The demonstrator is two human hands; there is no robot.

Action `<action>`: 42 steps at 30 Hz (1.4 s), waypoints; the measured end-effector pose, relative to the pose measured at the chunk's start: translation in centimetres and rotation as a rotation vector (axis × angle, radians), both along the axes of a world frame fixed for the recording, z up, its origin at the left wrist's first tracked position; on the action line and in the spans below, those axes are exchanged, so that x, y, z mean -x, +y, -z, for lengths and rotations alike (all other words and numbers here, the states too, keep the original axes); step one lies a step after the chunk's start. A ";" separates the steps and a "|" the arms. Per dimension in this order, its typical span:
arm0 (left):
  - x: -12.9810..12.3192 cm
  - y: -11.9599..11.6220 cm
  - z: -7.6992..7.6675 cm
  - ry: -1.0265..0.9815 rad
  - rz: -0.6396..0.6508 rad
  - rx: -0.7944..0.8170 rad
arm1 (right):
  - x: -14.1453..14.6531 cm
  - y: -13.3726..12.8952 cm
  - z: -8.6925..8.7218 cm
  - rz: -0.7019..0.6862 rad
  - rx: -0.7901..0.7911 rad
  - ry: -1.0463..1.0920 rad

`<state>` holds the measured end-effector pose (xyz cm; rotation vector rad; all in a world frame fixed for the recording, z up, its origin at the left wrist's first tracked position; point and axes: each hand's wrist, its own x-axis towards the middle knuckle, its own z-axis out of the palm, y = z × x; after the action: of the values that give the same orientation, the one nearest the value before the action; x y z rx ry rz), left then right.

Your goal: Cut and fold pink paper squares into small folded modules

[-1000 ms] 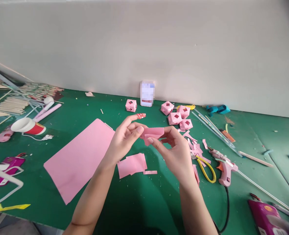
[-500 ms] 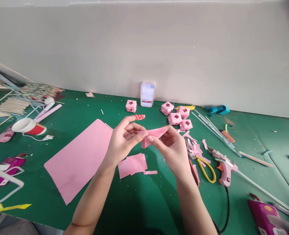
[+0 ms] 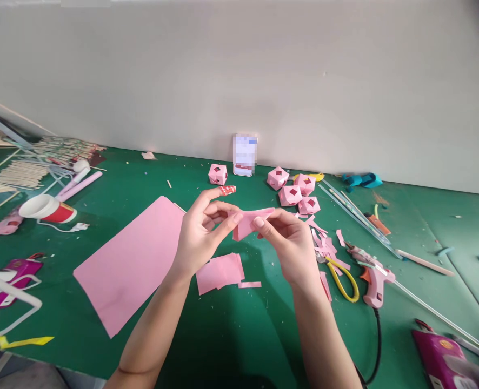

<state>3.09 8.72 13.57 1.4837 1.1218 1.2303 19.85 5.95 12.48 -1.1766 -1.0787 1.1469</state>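
Note:
Between my hands, above the green table, is a small folded piece of pink paper point(image 3: 245, 224). My left hand point(image 3: 203, 229) pinches its left end between thumb and fingers; a red patterned wrap covers the tip of the raised index finger. My right hand point(image 3: 290, 237) grips the right part, thumb on the near face and fingers behind. Below them lie small pink paper rectangles point(image 3: 219, 272) and a narrow pink strip point(image 3: 250, 284). A large pink sheet point(image 3: 132, 265) lies to the left of my left hand.
Several pink paper shapes point(image 3: 290, 195) stand near a propped phone point(image 3: 245, 155). On the right are paper scraps, yellow-handled pliers point(image 3: 345, 281), a pink glue gun point(image 3: 375, 275) and clear sticks. A paper cup point(image 3: 48, 208) and wooden sticks point(image 3: 20, 175) are on the left.
My right thumb has shifted up and right along the folded paper, showing more of its near face. My left index finger has lowered slightly leftward.

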 end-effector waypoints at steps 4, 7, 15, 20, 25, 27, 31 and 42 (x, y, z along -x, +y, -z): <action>0.1 0.1 0.2 -0.007 0.060 0.026 | 0.2 0.2 0.2 0.021 0.005 0.021; 0.1 0.2 0.4 0.010 0.067 0.041 | 0.2 0.4 0.4 0.031 0.006 0.028; 0.0 0.1 0.2 0.009 0.044 0.040 | 0.2 0.4 0.8 0.020 -0.006 0.059; 0.0 0.0 0.2 0.002 0.007 0.035 | 0.3 0.4 0.5 -0.001 0.004 0.089; 0.0 0.1 0.2 0.008 -0.025 0.026 | -0.1 0.4 0.4 -0.043 0.009 0.106; 0.0 0.1 0.3 0.002 -0.034 0.021 | -0.2 0.4 0.4 -0.047 0.008 0.099; -0.1 0.1 0.5 -0.013 -0.055 0.006 | -0.2 0.4 0.4 -0.028 0.004 0.096; -0.6 -0.1 0.5 -0.011 -0.141 -0.044 | 0.5 0.4 0.6 -0.014 -0.028 0.106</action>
<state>3.70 8.66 13.05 1.4480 1.2162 1.3663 19.38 6.35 11.84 -1.0768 -1.0200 1.1879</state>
